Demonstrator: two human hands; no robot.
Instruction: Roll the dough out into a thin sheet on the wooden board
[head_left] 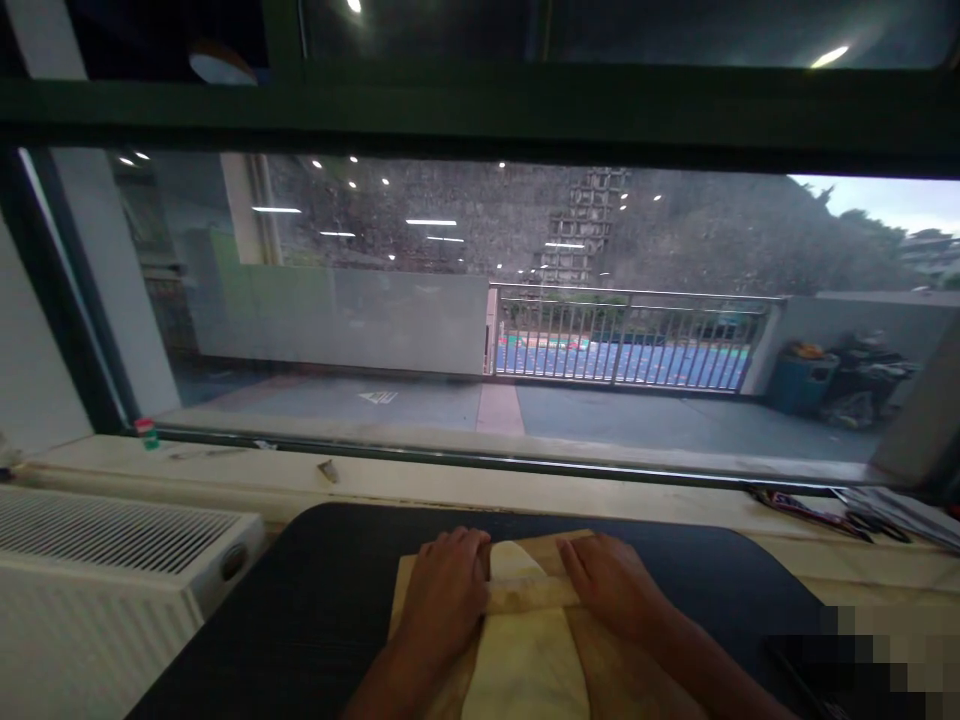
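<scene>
A pale rolling pin [521,597] lies crosswise over a long sheet of dough [525,665] on a wooden board [405,580]. At the pin's left end is my left hand [450,580], its fingers closed over it. My right hand [607,580] grips the other end in the same way. The rounded far end of the dough shows beyond the pin, between my hands. Toward me, the sheet runs out of the bottom of the view. My palms hide the ends of the pin.
The board rests on a dark table [315,600] against a windowsill [420,485]. A white radiator [112,560] stands at the left. Scissors [877,525] and papers [907,515] lie on the sill at the right, and a small red-capped bottle [147,434] stands at the left.
</scene>
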